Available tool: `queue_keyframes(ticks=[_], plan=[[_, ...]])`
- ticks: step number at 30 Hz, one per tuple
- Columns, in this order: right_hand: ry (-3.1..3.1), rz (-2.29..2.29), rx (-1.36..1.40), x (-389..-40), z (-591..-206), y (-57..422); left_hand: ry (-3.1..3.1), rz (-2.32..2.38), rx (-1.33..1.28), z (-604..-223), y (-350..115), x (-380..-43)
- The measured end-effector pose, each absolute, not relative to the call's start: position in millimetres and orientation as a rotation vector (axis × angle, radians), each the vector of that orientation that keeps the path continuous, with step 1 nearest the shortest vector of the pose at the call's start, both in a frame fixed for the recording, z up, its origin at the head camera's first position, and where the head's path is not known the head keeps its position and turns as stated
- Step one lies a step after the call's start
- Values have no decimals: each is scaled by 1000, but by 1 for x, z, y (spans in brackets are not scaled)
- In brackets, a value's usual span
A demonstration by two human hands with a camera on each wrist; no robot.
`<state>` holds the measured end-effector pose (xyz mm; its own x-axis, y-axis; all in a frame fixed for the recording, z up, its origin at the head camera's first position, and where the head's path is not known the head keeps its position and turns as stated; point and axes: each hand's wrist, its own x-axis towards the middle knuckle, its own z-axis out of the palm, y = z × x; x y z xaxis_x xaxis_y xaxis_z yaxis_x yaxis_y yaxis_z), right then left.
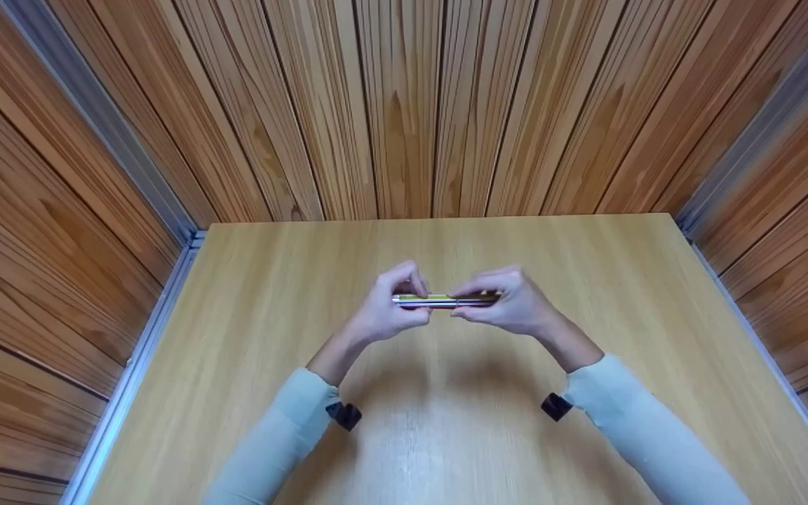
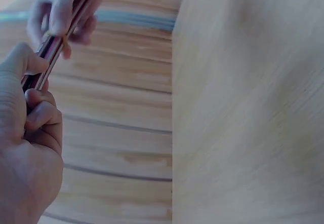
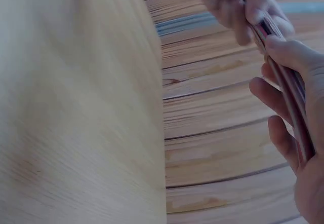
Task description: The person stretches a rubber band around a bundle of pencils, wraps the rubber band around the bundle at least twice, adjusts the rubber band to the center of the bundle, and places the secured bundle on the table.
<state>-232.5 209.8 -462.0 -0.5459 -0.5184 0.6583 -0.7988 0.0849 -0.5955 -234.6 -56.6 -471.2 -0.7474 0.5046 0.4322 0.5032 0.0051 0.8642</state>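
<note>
A slim bundle of pencils [image 1: 440, 302], striped with green, white and dark tones, lies level between my two hands above the table. My left hand [image 1: 388, 306] pinches its left end between thumb and fingers. On the other end, my right hand [image 1: 514, 301] grips with the thumb below and the fingers above. In the left wrist view a thin yellowish band, seemingly a rubber band [image 2: 65, 39], crosses the bundle near the right hand's fingertips. The right wrist view shows the bundle [image 3: 289, 89] running along the right palm; its far end is partly hidden by the left hand.
The wooden table [image 1: 439, 252] spreads beneath both hands, which cast shadows on it. Wood-panelled walls [image 1: 404, 105] stand at the back and sides, with metal rails [image 1: 144, 351] along the side edges. A small black camera [image 1: 344, 415] sits at each wrist.
</note>
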Motion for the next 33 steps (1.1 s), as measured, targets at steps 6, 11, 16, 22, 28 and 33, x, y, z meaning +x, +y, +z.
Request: queue_keyframes(ticks=[6,11,16,22,28,33], plan=[[-2074,1337,1345,-234,-462,211,2261,1837,1110,-469,-58,-238],[-2148,1373,1270,-234,-456,219,2255,1888,1134,-467,-66,-241],[-2195,1390,1199,-233,-450,225,2268,1930,1083,-462,-76,-244],[-2209,1417,1168,-236,-451,226,2363,1851,1040,-462,-81,-247],[-2216,1482,1142,-247,-454,224,2432,1828,976,-460,-82,-251],[-2245,1542,1109,-253,-456,224,2447,1816,896,-461,-81,-255]])
